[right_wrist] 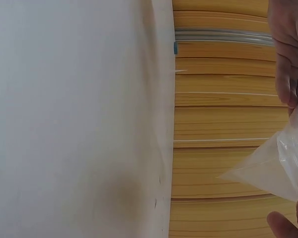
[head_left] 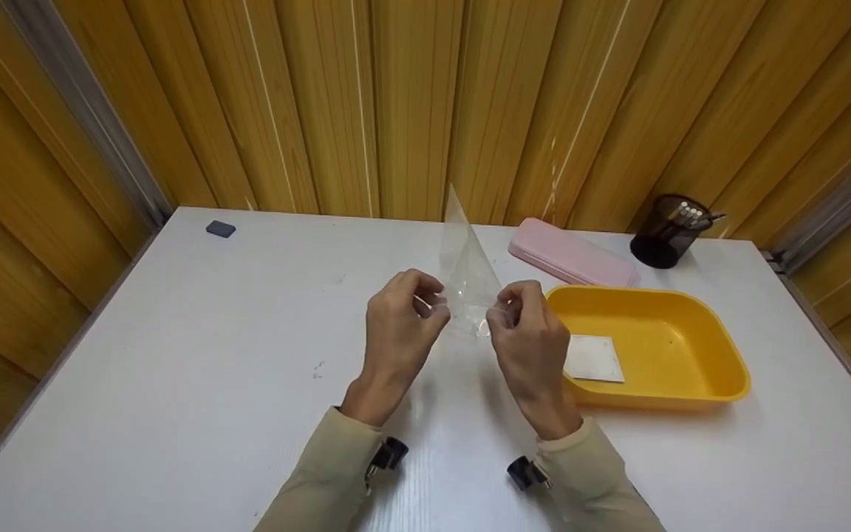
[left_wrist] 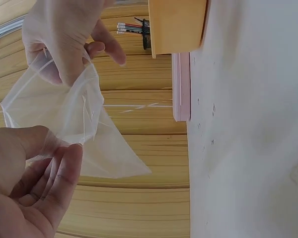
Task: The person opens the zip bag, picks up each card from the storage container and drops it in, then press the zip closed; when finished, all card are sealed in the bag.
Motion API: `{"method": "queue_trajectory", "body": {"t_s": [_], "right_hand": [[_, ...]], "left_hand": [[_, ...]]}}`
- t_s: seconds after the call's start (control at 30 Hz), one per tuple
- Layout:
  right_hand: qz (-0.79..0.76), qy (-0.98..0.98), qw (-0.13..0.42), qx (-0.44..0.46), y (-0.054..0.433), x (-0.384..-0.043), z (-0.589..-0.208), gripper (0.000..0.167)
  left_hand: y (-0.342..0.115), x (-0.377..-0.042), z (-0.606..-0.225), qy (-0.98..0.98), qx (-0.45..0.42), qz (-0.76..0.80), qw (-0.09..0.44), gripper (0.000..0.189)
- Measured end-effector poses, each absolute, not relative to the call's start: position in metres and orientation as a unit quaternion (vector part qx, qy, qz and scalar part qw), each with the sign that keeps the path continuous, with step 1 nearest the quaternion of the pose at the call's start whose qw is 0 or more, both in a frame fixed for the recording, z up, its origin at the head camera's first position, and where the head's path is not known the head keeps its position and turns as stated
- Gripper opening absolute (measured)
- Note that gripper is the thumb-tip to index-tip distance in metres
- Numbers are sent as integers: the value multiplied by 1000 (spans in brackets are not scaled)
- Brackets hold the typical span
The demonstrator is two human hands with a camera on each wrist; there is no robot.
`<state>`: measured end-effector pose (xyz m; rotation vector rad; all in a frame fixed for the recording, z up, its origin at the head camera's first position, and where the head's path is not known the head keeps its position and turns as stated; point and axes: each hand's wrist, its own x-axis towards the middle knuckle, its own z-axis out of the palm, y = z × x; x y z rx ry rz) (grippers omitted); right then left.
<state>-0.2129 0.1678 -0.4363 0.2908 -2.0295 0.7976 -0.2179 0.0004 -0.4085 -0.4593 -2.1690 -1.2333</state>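
Note:
A clear plastic bag (head_left: 467, 270) is held up above the white table, its far corner pointing away from me. My left hand (head_left: 405, 318) pinches one side of the bag's rim between thumb and fingers. On the opposite side, my right hand (head_left: 530, 329) pinches the rim too. Between the hands the mouth is spread apart, as the left wrist view shows with the bag (left_wrist: 84, 119) gaping toward the camera. Only part of the bag (right_wrist: 273, 163) and of the hands appears at the right edge of the right wrist view.
A yellow tray (head_left: 691, 391) stands just right of my right hand, with a white square piece (head_left: 594, 358) inside. Behind it lie a pink case (head_left: 569, 251) and a black mesh pen cup (head_left: 662, 236) with pens. A dark blue block (head_left: 220, 229) sits at the table's back left.

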Motion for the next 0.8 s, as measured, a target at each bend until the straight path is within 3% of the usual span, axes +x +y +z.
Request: {"method": "queue_trajectory", "body": {"t_s": [0.27,0.47,0.67,0.8], "right_hand": [[316,-833,442,104,169,-213,-432,18],[385,-839,377,70,169,-209,-422,16],[436,-849,294,53,166,-205,-417,32],[414,-867,274,50,163,-205,-418,41]], "left_hand": [[-2,-216,-404,-825,-124,-470,288,22],[-1,-216,-404,-827,-110,-464,296,22],[4,-214,-404,-823,-132,-468,294,19],[6,-213,-404,-822,-139,-472,289,20]]}}
